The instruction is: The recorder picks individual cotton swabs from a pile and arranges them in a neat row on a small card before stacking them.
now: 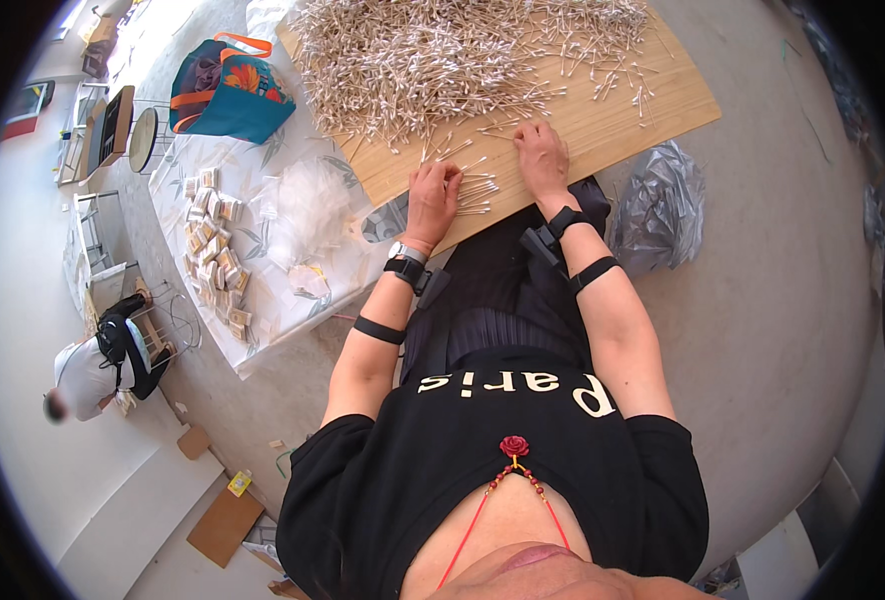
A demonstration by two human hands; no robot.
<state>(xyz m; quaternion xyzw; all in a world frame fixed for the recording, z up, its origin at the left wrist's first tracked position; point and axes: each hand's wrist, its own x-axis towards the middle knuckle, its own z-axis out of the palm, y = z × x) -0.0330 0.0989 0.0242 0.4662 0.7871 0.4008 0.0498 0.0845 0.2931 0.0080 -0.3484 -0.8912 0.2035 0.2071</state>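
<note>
A large heap of cotton swabs [413,70] with wooden sticks and white tips covers the far part of a wooden board [673,95]. My left hand [433,203] is at the board's near left edge, its fingers curled down on a few cotton swabs [477,190] that stick out to its right in a loose row. To the right, my right hand [543,160] rests over the board at the near edge of the heap. Its fingers are bent and close together, and their tips hide whatever they may hold.
Left of the board, a covered table [293,325] bears small packs of swabs [213,250], clear plastic bags [308,210] and a teal tote bag [238,100]. A grey plastic bag [661,205] sits right of my legs. Another person [98,365] sits far left.
</note>
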